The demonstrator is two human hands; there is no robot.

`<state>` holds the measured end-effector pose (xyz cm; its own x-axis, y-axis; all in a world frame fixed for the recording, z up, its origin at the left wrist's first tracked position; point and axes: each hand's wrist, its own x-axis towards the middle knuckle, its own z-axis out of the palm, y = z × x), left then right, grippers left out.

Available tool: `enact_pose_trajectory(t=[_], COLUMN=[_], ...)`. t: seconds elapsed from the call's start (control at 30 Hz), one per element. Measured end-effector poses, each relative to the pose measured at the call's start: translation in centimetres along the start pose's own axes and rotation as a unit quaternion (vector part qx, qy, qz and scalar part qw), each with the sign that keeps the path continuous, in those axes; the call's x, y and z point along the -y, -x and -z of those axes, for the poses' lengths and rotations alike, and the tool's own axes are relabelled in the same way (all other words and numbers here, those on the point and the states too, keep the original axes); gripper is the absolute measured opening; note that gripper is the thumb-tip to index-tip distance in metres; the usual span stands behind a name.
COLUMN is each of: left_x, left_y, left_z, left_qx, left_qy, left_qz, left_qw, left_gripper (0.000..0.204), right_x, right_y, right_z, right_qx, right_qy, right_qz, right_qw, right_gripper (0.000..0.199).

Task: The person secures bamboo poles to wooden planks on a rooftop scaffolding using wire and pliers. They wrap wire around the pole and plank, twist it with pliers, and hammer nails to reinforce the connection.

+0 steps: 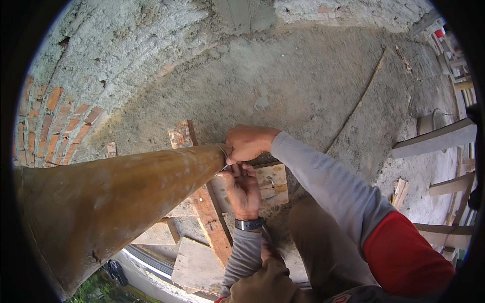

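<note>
A thin wire, looped round the end of the brown pipe, is being pinched by the right hand and the left hand above wooden boards.

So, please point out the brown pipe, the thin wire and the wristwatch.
brown pipe (126,187), head view, middle of its upper side.
thin wire (222,149), head view, loop at the pipe's end.
wristwatch (248,224), head view, its dark band.

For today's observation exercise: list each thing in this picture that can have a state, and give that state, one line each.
Brown pipe: slanting, its far end gripped.
Wire: looped around the pipe end.
Left hand: palm up beneath the pipe end.
Right hand: closed over the pipe end.
Wooden planks: lying flat, overlapping.
Wristwatch: strapped on.
</note>
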<state>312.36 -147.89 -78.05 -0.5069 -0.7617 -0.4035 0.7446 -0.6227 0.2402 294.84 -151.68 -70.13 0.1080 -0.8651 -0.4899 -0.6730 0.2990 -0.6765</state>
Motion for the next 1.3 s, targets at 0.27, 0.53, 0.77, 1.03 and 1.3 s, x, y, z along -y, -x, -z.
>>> enact_pose_trajectory(t=[0.27,0.53,0.77,1.03,1.3], left_x=[-0.2,1.3,0.8,1.1,1.0], left_y=[-0.1,-0.6,-0.6,-0.3,-0.3], left_z=[-1.0,-0.9,-1.3,-1.8,-1.5], left_qx=[0.020,-0.012,-0.017,-0.038,-0.023], left_qy=[0.023,-0.113,-0.184,-0.156,-0.156], left_qz=[0.017,-0.060,-0.087,-0.076,-0.059], left_qw=[0.999,0.992,0.979,0.984,0.986], left_gripper=[0.059,0.078,0.075,0.065,0.062], right_x=[-7.5,-13.5,-17.3,-16.2,-3.7], right_y=[15.1,31.8,32.7,30.5,10.6], right_z=[-5.6,-21.7,-22.5,-19.4,-7.2], right_qx=[-0.355,-0.306,-0.308,-0.303,-0.279], right_qy=[-0.147,0.128,0.172,0.039,-0.191], right_qz=[-0.166,-0.281,-0.171,-0.108,-0.095], right_qw=[0.908,0.900,0.920,0.946,0.936], right_gripper=[0.024,0.038,0.022,0.033,0.048])
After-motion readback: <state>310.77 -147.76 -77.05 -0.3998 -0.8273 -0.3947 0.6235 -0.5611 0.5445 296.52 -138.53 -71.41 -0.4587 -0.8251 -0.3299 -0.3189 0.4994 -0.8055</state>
